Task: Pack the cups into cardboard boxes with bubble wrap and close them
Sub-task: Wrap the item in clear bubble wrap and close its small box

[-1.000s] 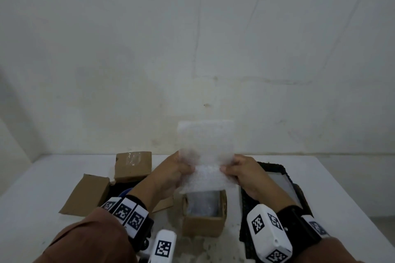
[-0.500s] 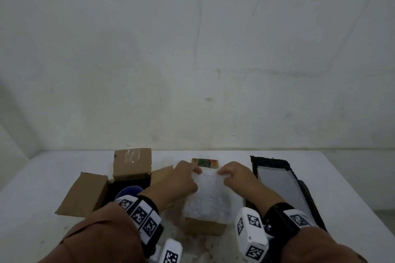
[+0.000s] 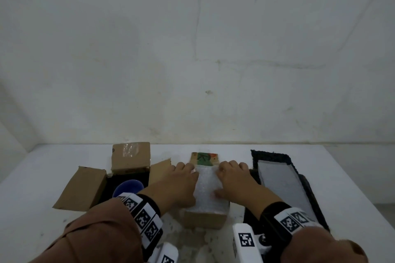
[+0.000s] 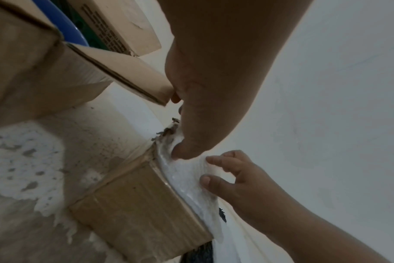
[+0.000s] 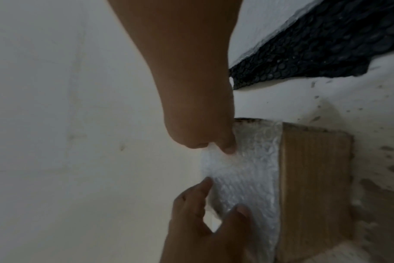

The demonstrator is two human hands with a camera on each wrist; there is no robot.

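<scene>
A small cardboard box point(image 3: 204, 219) stands at the table's near middle. A white bubble wrap sheet point(image 3: 208, 190) lies over its open top and hides the inside. My left hand point(image 3: 188, 170) pinches the sheet's left far edge, with the thumb point(image 4: 187, 151) pressing it at the box corner. My right hand point(image 3: 224, 170) pinches the right far edge point(image 5: 214, 149). The box's far flap point(image 3: 205, 158), printed green and orange, sticks out beyond my fingers. A blue cup point(image 3: 128, 187) sits in a larger open cardboard box point(image 3: 85, 188) to the left.
A long black bubble-textured mailer point(image 3: 273, 156) with a grey sheet point(image 3: 282, 181) on it lies just right of the small box. The white table point(image 3: 42, 177) meets a pale wall at the back. The left box's flaps spread outward, one close to my left hand.
Both hands have brought the bubble wrap down from upright above the small box to flat over its opening. The far flap now shows behind them.
</scene>
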